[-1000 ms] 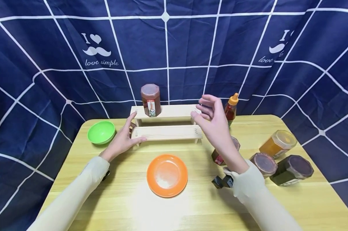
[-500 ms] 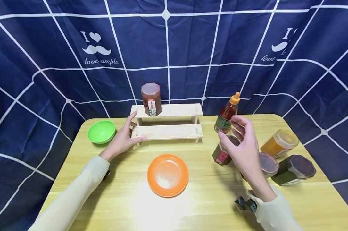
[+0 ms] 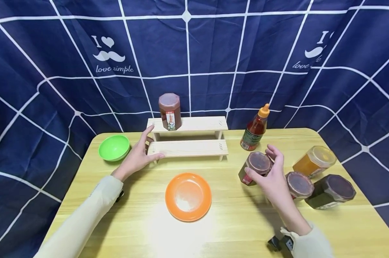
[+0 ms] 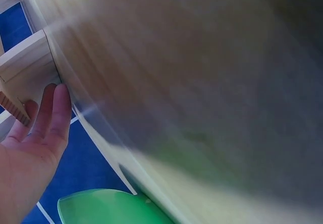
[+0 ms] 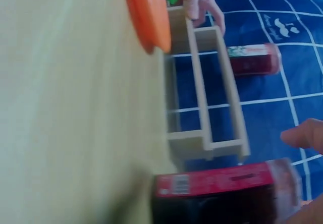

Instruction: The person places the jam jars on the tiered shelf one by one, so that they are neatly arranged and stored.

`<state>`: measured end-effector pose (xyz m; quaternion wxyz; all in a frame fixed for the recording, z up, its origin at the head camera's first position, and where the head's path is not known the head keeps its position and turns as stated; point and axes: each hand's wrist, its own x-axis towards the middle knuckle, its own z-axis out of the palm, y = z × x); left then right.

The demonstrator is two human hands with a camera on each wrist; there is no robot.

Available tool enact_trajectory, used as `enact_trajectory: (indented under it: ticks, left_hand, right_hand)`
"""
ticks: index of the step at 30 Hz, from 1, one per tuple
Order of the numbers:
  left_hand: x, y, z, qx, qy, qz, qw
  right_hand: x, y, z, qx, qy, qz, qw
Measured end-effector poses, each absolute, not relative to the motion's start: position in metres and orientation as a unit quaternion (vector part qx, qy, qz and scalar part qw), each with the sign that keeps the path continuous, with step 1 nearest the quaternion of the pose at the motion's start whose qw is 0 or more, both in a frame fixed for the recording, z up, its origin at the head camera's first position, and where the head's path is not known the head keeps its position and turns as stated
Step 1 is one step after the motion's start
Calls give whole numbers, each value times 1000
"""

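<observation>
Counter (image 3: 133,215) and wooden rack (image 3: 188,148) stay put, the left hand (image 3: 136,157) gripping the rack's left end, while the right hand (image 3: 274,181) has come over from the rack's right end, so the work seems to turn to the red-labelled dark jar (image 3: 253,165). It stands on the counter under the half-spread right hand, lid between thumb and fingers, with no firm hold showing.

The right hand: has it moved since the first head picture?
Yes. Against the wooden rack, the right hand has moved farther right and lower in the head view.
</observation>
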<state>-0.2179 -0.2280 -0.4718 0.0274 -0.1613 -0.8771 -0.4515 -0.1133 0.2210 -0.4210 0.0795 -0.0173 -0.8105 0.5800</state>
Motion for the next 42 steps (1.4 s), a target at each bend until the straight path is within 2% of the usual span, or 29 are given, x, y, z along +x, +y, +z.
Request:
enact_trajectory:
  ticks: [8,19,26,42]
  left_hand:
    - [-217,-226,-472,-164,-868,-469,24]
    - [-219,-225,-471,-165,-867,-470,27]
    - [-219,-227,-475,-161,-871,-464,26]
    - [-221,-230,-476,-163,-871,-463,26]
  right_hand:
    - [-115,227,-449,-28,-789,612,48]
    - [-118,222,-454,-17,-800,594,83]
    - [-122,216,-451,-19,-800,594,85]
    - [-148,196,-422,44,-777,616,116]
